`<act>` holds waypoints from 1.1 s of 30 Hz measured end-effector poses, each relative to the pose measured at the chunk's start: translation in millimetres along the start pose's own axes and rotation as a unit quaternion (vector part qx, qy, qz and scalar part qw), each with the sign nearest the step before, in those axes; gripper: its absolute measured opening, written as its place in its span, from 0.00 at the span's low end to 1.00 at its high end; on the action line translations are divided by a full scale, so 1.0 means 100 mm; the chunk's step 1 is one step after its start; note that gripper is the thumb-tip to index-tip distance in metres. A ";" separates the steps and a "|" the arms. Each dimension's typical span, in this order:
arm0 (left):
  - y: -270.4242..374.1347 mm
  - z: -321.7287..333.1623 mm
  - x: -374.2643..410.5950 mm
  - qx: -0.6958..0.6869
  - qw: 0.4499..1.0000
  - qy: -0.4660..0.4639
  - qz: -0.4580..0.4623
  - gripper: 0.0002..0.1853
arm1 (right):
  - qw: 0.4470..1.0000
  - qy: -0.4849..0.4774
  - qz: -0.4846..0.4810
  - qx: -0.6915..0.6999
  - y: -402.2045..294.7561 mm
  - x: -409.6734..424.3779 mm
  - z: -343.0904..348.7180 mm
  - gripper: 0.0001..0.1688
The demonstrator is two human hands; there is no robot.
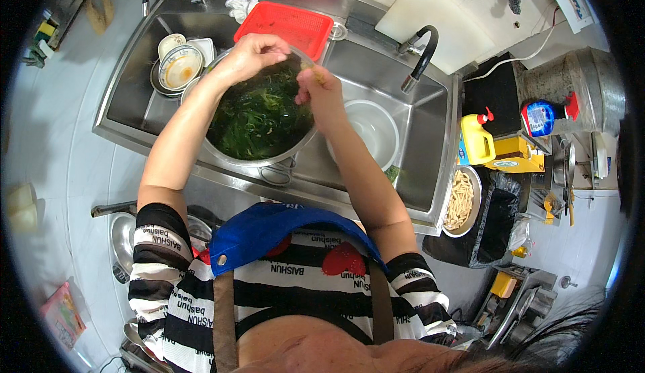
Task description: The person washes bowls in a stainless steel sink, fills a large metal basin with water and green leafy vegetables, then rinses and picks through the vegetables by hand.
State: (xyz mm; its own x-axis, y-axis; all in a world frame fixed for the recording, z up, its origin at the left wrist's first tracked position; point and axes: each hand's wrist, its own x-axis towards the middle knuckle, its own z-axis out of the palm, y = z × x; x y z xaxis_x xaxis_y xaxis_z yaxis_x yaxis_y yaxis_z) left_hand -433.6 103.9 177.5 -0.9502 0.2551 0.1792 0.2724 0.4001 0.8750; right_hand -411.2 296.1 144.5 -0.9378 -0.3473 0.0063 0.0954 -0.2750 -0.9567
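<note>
A large round metal basin [272, 163] with dark leafy greens [252, 116] in water rests over the divider of a double stainless steel sink. My left hand [257, 55] is over the basin's far rim, fingers bent and thumb near the fingertips; whether something thin is between them is too small to tell. Close beside it, at the basin's far right rim, my right hand [320, 85] has its fingers curled around a small yellowish-brown piece [318, 74], perhaps a bit of plant. A red plastic basket [287, 22] sits just behind the basin.
Stacked bowls [180, 68] fill part of the left sink. A white plastic tub [375, 131] stands in the right sink, under my right forearm. Two black-necked faucets [427, 55] rise behind. At the right are a bowl of pale cut strips [459, 201], a yellow bottle [476, 138] and a black-lined bin [496, 227].
</note>
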 end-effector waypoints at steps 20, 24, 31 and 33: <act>-1.09 -0.13 -0.38 0.409 0.905 0.117 -0.017 0.04 | 0.992 0.094 0.011 0.086 -0.18 -0.12 -0.21 0.09; -0.74 0.46 -0.64 0.180 0.982 -0.051 0.034 0.06 | 0.990 0.114 -0.012 0.080 -0.44 -0.06 -0.11 0.06; -0.55 0.55 -1.05 0.194 0.978 -0.045 -0.071 0.05 | 0.991 0.103 -0.033 0.076 -0.68 -0.03 -0.07 0.08; -0.49 0.63 -1.11 0.281 0.958 -0.056 -0.016 0.06 | 0.991 0.097 -0.023 0.089 -0.66 -0.03 -0.03 0.08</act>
State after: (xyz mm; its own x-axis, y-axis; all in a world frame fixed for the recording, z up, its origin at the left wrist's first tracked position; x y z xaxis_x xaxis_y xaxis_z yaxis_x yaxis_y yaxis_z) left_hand -332.2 111.2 86.4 -0.9456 0.3155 0.0791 0.3120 0.8114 0.4942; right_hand -415.6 318.4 206.9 -0.9874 -0.1567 -0.0228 0.0914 -0.4458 -0.8905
